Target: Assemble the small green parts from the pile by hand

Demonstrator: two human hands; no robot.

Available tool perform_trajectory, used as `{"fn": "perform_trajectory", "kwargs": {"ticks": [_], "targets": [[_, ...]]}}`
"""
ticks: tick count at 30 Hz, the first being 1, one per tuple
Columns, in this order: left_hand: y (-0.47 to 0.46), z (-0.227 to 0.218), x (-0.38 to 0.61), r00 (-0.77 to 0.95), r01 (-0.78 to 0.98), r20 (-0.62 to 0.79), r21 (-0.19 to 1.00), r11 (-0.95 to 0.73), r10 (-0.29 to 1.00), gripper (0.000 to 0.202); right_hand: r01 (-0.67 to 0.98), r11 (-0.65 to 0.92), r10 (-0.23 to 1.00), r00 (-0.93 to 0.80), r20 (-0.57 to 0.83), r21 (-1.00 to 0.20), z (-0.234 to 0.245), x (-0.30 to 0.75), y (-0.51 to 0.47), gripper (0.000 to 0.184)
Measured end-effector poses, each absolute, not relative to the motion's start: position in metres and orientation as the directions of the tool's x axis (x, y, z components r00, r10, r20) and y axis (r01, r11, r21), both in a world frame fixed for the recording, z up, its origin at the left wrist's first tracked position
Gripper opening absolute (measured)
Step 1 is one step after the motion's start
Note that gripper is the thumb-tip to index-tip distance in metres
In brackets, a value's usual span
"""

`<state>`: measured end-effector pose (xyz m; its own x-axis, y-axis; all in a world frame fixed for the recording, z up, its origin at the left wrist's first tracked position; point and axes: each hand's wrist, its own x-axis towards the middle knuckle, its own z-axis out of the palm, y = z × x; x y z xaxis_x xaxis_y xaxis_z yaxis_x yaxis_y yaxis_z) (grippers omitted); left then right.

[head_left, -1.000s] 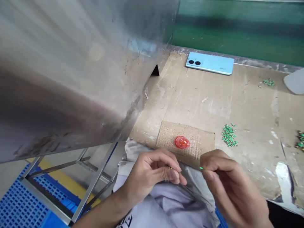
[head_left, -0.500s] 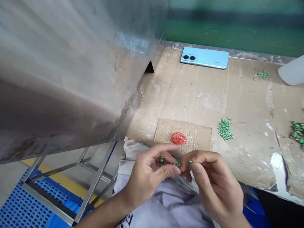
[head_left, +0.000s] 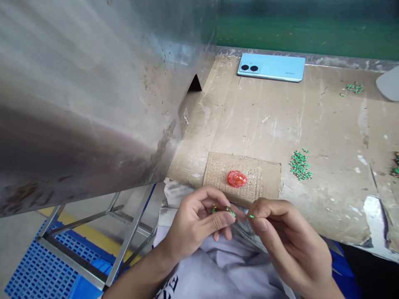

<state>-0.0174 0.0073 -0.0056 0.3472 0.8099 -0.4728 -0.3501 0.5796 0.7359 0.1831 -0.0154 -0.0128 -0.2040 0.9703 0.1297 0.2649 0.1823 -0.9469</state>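
Left hand [head_left: 198,224] holds small green-and-gold parts [head_left: 230,211]; right hand [head_left: 288,238], just beside, pinches one green bit [head_left: 252,216]. Glossy red blob [head_left: 237,179] sits on cardboard pad [head_left: 270,178], green pile [head_left: 300,165] to the right, blue phone [head_left: 276,67] far side.

Bright, even light, hazy sheen on metal panel [head_left: 93,91], glints on red blob [head_left: 237,179], held green pieces [head_left: 231,211] seemingly soft.
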Motion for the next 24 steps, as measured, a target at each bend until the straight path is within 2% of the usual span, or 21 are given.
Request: {"fn": "perform_trajectory", "kwargs": {"ticks": [3,6,9,17,24], "targets": [[0.011,-0.007,-0.016,0.315,-0.353,-0.417,0.783,0.513,0.853,0.03,0.279,0.199,0.96,-0.249,0.129,-0.94,-0.009,0.182,-0.012,0.009],[0.012,-0.009,-0.015,0.288,-0.376,-0.299,0.838,0.395,0.91,0.022,0.281,0.198,0.942,-0.319,0.103,-0.939,-0.005,0.182,-0.007,0.011],[0.009,-0.011,-0.015,0.259,-0.351,-0.255,0.874,0.337,0.932,0.018,0.289,0.201,0.918,-0.389,0.077,-0.936,-0.001,0.181,-0.002,0.01],[0.007,-0.014,-0.015,0.224,-0.257,-0.012,0.964,0.071,0.974,0.012,0.294,0.188,0.905,-0.423,0.049,-0.937,0.006,0.182,0.001,0.01],[0.008,-0.014,-0.014,0.214,-0.238,0.018,0.971,0.034,0.977,0.012,0.276,0.164,0.898,-0.439,0.028,-0.947,0.006,0.185,0.001,0.01]]}}
